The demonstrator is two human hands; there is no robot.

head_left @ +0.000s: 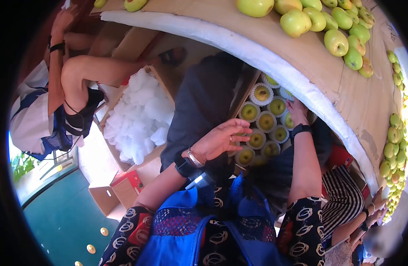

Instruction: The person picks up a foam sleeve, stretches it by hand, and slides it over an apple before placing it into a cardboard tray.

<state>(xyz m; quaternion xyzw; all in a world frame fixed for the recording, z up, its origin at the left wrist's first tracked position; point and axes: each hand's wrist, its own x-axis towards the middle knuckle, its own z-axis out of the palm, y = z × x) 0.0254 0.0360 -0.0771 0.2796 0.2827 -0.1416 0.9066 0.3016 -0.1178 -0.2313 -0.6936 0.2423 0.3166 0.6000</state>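
A box (pixel 242 95) of yellow-green apples (pixel 266 121), each in a white foam net, sits between my legs, partly under the table edge. My left hand (pixel 219 141) hovers over the box's near left side, fingers stretched out and nothing in them. At the box's right side, my right hand (pixel 298 111) reaches in, its fingers curled over a netted apple (pixel 289 119). The table edge lies close to that hand, and its fingertips are partly hidden.
A carton heaped with white foam nets (pixel 139 117) stands left. Loose apples (pixel 297 22) lie on the cardboard-covered table (pixel 257 35), whose padded edge (pixel 275 57) curves ahead. A person (pixel 57 88) sits at left; another person's striped clothing (pixel 343 199) shows at right.
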